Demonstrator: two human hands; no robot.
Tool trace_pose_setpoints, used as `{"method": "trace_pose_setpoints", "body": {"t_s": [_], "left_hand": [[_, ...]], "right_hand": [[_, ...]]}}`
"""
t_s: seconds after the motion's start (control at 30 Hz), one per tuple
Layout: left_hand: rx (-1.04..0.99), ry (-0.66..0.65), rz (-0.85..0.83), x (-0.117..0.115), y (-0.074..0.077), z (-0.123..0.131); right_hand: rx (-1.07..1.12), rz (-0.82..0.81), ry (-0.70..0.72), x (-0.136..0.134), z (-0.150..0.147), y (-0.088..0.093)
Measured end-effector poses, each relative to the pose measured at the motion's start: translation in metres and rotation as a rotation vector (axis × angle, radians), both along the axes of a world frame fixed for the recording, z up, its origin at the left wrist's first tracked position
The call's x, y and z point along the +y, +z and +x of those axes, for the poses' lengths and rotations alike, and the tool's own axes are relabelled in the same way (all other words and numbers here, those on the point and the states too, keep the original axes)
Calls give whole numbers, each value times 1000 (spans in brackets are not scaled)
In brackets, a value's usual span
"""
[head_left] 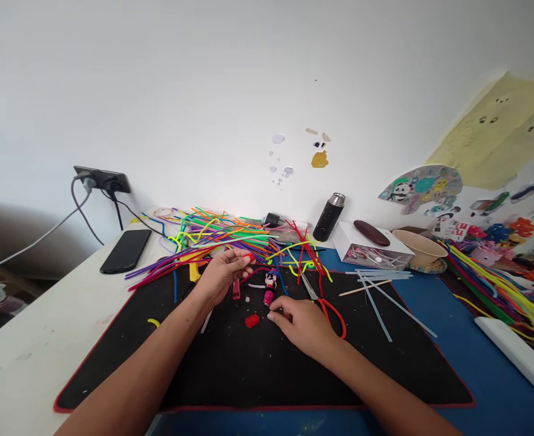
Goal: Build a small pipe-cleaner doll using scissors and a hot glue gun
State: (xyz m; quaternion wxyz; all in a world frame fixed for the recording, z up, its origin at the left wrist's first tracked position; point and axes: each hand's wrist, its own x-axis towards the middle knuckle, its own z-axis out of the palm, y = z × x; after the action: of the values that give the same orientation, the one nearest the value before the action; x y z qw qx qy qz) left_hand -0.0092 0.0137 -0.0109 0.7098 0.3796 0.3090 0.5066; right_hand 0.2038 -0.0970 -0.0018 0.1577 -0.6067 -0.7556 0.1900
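Note:
My left hand [224,274] is curled over the far part of the black mat [112,345], its fingertips pinched on a small red piece [249,258]. My right hand [302,324] lies on the mat with its fingers closed on something I cannot make out. Between the hands lie a red lump [252,320], a pink and white little figure [269,288] and a small red bar [236,289]. Scissors with red handles [328,306] rest just right of my right hand.
A heap of coloured pipe cleaners [221,237] lies behind the mat. A black phone [126,251] and wall socket [101,178] are at the left. A black flask [329,217], white box [371,245], bowl [419,247] and clear glue sticks [380,297] are at the right.

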Motion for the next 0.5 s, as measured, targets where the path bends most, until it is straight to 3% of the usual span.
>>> {"method": "trace_pose_setpoints", "body": {"t_s": [0.23, 0.5], "left_hand": [[-30, 34, 2, 1, 4, -3], [-84, 129, 22, 6, 6, -10]], "right_hand": [[-64, 38, 100, 21, -30, 26], [-301, 67, 176, 53, -63, 32]]}}
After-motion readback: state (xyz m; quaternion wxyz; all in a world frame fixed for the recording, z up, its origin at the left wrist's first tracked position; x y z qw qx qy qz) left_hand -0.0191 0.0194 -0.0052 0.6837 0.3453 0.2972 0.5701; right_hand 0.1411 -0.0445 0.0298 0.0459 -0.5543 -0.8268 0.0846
